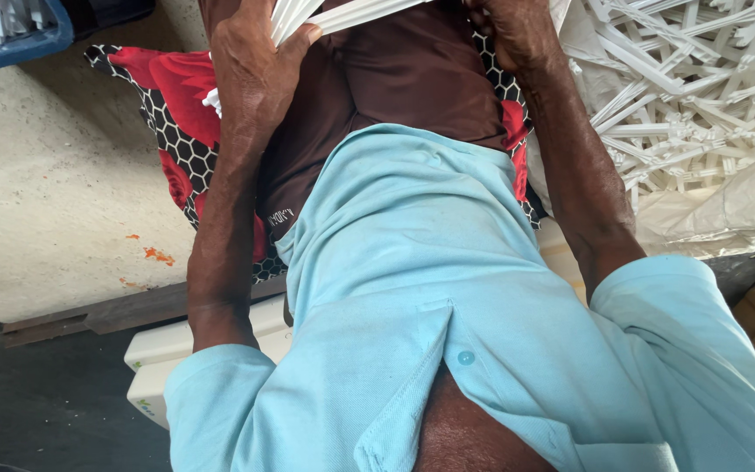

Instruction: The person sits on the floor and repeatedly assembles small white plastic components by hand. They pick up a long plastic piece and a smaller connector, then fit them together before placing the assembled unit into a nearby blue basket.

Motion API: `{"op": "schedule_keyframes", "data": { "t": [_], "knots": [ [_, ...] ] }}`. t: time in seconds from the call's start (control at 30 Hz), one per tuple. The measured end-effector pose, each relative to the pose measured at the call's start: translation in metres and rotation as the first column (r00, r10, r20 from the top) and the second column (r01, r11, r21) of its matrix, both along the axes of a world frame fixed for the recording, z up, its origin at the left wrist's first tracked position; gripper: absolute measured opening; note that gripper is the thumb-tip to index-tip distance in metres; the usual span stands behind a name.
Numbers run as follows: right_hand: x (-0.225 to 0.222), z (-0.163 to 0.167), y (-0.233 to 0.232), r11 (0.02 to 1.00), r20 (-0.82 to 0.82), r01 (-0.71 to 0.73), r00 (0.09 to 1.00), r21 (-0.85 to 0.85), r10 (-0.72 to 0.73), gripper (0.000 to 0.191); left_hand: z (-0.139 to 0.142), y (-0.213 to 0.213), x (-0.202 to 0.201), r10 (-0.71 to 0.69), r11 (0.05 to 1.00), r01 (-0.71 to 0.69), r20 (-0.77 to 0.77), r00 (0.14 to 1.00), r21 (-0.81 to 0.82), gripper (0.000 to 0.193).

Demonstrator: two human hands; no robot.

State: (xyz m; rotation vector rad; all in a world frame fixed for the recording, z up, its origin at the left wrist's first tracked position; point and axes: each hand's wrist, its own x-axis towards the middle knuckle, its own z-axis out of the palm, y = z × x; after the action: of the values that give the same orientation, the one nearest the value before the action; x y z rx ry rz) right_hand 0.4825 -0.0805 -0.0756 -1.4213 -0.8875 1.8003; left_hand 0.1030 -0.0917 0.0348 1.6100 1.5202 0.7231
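A bundle of white plastic strips point(334, 16) is held at the top edge, above the lap. It is clamped by the left hand point(251, 65), fingers closed around it. The right hand point(513, 31) is seen beside it, its fingers' state not discernible. More white plastic pieces point(701, 87) are heaped on a sack point(736, 214) to the right.

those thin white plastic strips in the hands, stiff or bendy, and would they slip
The white plastic strips look thin and long, so probably light and somewhat springy. The left hand pinches several fanned together; smooth plastic may slide apart. The heap at right lies interlocked, so pulling one likely drags others.
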Motion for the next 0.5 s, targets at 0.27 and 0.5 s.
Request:
{"op": "schedule_keyframes", "data": {
  "t": [0.27, 0.5],
  "knots": [
    [0.009, 0.004, -0.01, 0.833, 0.74, -0.476, 0.66, 0.283, 0.126, 0.04, -0.003, -0.01, 0.002, -0.007, 0.988, 0.018, -0.076, 0.997, 0.153, 0.04],
    [0.005, -0.015, -0.023, 0.941, 0.682, -0.298, 0.723, 0.163, 0.111, 0.042, -0.011, -0.014, -0.003, -0.008, 1.0, 0.008, -0.01, 1.0, 0.001, 0.043]
  ]
}}
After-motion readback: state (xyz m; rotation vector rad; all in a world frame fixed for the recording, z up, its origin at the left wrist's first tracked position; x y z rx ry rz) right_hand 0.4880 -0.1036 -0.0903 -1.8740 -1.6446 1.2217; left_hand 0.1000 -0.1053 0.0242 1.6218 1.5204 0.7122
